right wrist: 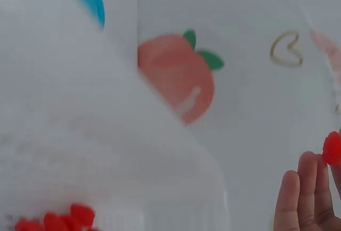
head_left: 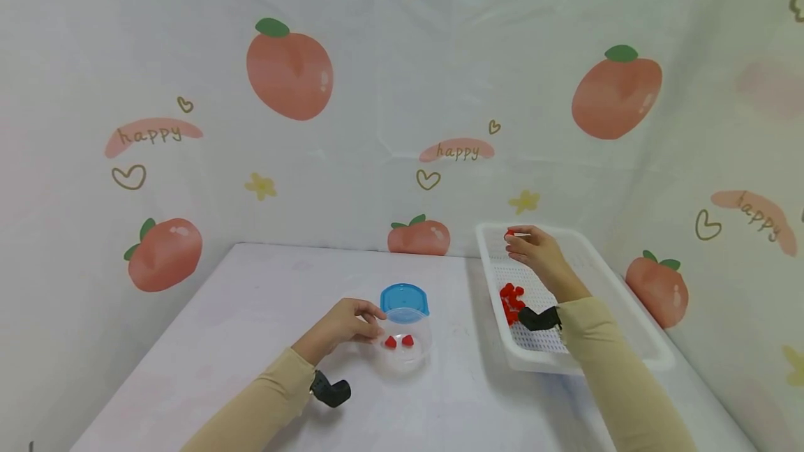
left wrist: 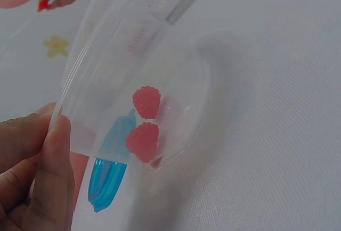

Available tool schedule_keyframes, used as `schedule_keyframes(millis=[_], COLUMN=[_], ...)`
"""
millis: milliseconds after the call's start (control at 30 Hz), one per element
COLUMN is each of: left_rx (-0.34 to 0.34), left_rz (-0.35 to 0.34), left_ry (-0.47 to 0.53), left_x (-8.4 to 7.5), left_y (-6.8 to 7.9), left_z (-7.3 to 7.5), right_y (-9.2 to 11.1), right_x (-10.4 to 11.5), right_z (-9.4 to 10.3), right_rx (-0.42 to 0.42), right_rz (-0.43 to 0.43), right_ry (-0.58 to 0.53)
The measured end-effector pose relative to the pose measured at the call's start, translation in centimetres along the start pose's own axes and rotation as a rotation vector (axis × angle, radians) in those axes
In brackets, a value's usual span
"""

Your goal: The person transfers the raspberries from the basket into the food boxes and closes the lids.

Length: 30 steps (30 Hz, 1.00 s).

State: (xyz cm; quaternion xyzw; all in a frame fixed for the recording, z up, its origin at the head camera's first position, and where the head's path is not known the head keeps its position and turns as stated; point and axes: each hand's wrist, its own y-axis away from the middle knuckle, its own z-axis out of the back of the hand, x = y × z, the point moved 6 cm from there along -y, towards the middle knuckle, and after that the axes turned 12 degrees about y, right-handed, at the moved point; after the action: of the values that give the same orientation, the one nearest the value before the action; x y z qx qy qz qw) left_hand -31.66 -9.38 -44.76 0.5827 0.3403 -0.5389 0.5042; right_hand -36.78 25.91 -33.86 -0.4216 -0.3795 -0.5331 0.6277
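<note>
My left hand [head_left: 349, 321] pinches the rim of a clear plastic bowl [head_left: 405, 363] between thumb and fingers. Inside the bowl lie two red raspberries [left wrist: 146, 102], seen through its wall in the left wrist view. Above the white basket, my right hand [head_left: 535, 252] pinches one raspberry [right wrist: 332, 148] at its fingertips. Several more raspberries [head_left: 511, 302] lie in a heap along the left side of the white basket [head_left: 498, 319], some of them under the right wrist.
A blue lid [head_left: 404, 296] lies on the white table [head_left: 276, 298] just behind the bowl. The basket, with raised walls, stands at the right side of the table. A printed cloth [head_left: 377, 89] hangs behind the table.
</note>
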Motion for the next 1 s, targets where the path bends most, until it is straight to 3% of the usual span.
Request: schedule_keyframes(millis=[167, 567, 833, 1000], left_rx=[0.011, 0.002, -0.002, 0.001], left_rz=[-0.008, -0.005, 0.006, 0.005], left_ry=[0.01, 0.003, 0.001, 0.004], left_x=[0.0, 0.0, 0.3, 0.3], left_y=[0.1, 0.2, -0.1, -0.2], left_z=[0.1, 0.1, 0.1, 0.1], right_y=[0.7, 2.9, 4.5, 5.4], right_x=[2.1, 4.4, 4.8, 3.9], right_z=[-2.1, -6.7, -9.6, -11.9], right_rx=[-0.006, -0.016, 0.005, 0.027], right_rz=[0.032, 0.072, 0.114, 0.119], right_ry=[-0.113, -0.091, -0.105, -0.038])
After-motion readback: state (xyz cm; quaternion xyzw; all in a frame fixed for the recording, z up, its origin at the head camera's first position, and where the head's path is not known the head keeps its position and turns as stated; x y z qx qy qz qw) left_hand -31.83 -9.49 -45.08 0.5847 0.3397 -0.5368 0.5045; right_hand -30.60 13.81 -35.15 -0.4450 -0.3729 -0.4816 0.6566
